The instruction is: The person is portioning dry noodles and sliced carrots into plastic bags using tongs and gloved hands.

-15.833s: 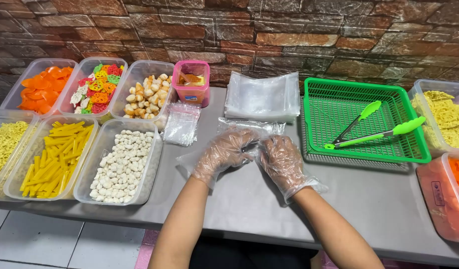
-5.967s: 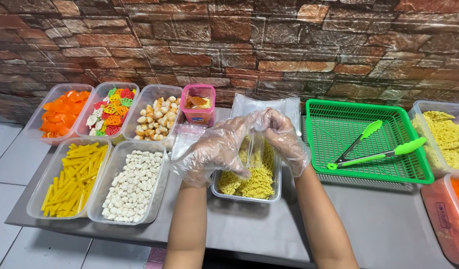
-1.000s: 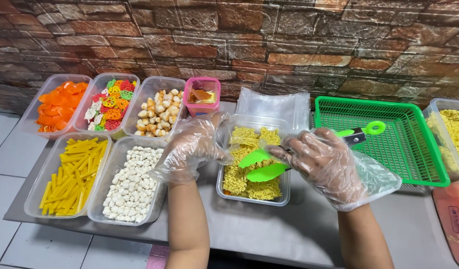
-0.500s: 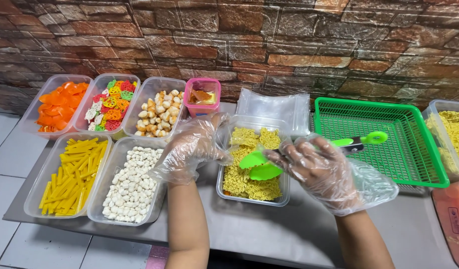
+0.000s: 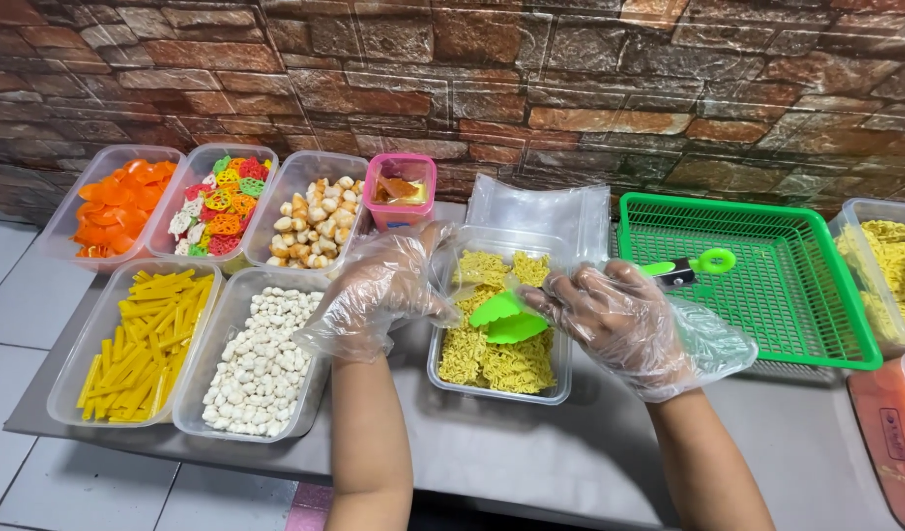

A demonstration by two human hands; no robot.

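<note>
Both my hands wear loose clear plastic gloves. My right hand point(image 5: 619, 320) grips green tongs point(image 5: 509, 318), whose scoop ends hang over a clear tub point(image 5: 560, 379) of yellow dried noodles. My left hand point(image 5: 383, 290) pinches the edge of a clear plastic bag point(image 5: 459, 264) held just left of the tongs, over the tub's near-left side. The tongs' tips are close together; I cannot tell whether noodles are between them.
A green basket point(image 5: 826, 295) with a second pair of green tongs point(image 5: 693, 265) stands to the right. Clear bags point(image 5: 541, 206) are stacked behind the tub. Tubs of orange chips point(image 5: 113, 202), coloured crackers point(image 5: 221, 202), pale puffs point(image 5: 315, 216), yellow sticks point(image 5: 143, 344) and white pellets point(image 5: 261, 364) fill the left.
My right hand has drawn the tongs left and down over the noodle tub, closer to my left hand and the bag. The left hand has stayed put.
</note>
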